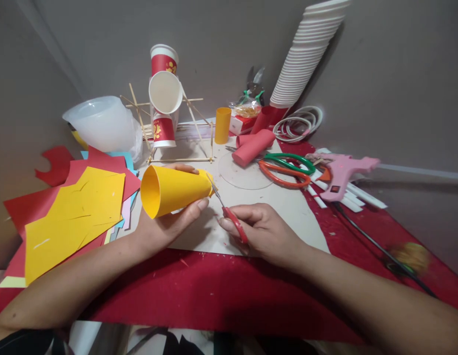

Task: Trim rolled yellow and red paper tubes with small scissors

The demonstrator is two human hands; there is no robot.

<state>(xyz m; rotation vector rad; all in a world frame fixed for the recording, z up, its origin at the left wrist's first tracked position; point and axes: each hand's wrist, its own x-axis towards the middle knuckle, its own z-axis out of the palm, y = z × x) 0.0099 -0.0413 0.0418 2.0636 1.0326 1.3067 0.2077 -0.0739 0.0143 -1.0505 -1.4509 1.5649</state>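
Observation:
A yellow paper cone (177, 191) lies sideways in my left hand (180, 217), its wide mouth facing left and its narrow end to the right. Fingers wrap behind it and the thumb presses along its lower side. My right hand (258, 224) grips small red-handled scissors (234, 222). Their blades point up and left and meet the frilled narrow end of the cone. Whether the blades are fully closed there I cannot make out. Beneath both hands is a pale board (295, 222) on a red tablecloth (199, 291).
Yellow paper (73, 222) lies over red sheets at left, near a white plastic bowl (99, 118). Behind stand joined paper cups (164, 130) with a stick frame. Red paper tubes (253, 148), green-handled scissors (288, 160), a pink glue gun (343, 172) and stacked cups (306, 54) are at right.

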